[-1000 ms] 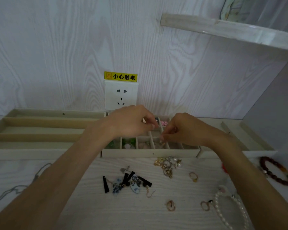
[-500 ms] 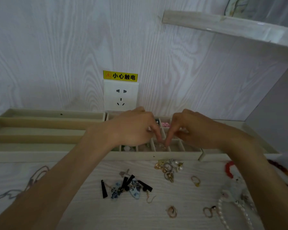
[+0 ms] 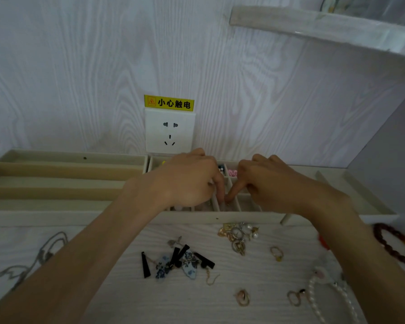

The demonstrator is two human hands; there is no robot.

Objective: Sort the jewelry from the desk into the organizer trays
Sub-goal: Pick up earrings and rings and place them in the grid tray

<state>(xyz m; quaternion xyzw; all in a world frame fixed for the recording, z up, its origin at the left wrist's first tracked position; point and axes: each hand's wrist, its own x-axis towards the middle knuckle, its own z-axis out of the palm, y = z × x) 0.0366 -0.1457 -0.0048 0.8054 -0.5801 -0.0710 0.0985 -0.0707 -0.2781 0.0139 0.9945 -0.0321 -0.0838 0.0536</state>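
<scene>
My left hand [image 3: 187, 181] and my right hand [image 3: 267, 181] are both over the middle organizer tray [image 3: 216, 217], the one with small compartments. Their fingertips meet inside one front compartment. My right index finger points down into it, and the left fingers curl beside it. Whether anything is between the fingers is hidden. On the desk lie a cluster of gold and pearl earrings [image 3: 239, 235], black-bar and blue-white earrings [image 3: 178, 263], loose rings [image 3: 276, 253] [image 3: 243, 298], a pearl necklace [image 3: 313, 300], a dark red bead bracelet [image 3: 393, 246] and a silver chain [image 3: 33, 260].
A tray with long slots [image 3: 56, 174] stands at the left and another tray [image 3: 369, 206] at the right, both against the wall. A wall socket [image 3: 170, 130] with a yellow warning label sits behind the trays. A shelf [image 3: 313, 24] juts out overhead at the upper right.
Both hands have dropped from above the back compartments toward the front row, and their fingertips have come together inside one compartment. The jewelry on the desk has not moved.
</scene>
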